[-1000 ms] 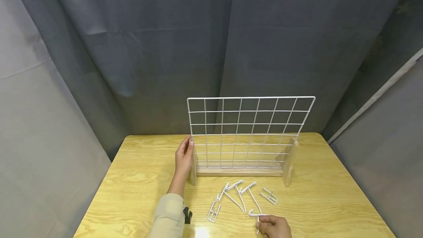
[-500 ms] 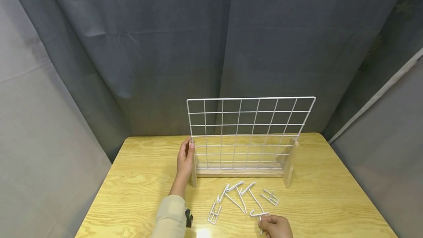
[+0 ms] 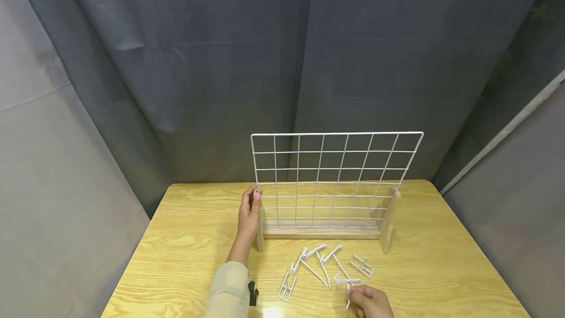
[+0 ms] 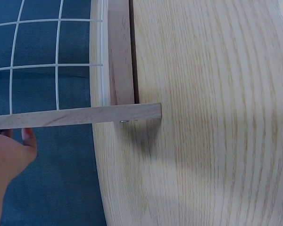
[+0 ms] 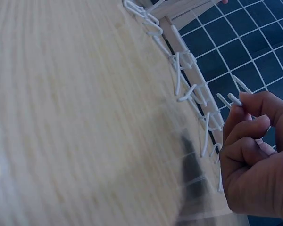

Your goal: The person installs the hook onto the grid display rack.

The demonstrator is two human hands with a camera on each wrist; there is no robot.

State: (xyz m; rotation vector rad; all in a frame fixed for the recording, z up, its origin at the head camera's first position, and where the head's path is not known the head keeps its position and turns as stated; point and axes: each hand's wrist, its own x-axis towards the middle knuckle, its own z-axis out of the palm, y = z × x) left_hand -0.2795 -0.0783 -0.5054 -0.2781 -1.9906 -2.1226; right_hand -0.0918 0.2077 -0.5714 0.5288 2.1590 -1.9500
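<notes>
Pale wooden table before grey curtains; spare white hooks loose on it.

One grid stands in one wooden base with two end feet. White wire hooks lie in a loose heap on one table — about six, some overlapping, so the count is uncertain. Two hands — left, right.

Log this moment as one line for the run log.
left hand: grips wire grid panel at left edge | right hand: pinches white wire hook | more hooks loose on table
</notes>
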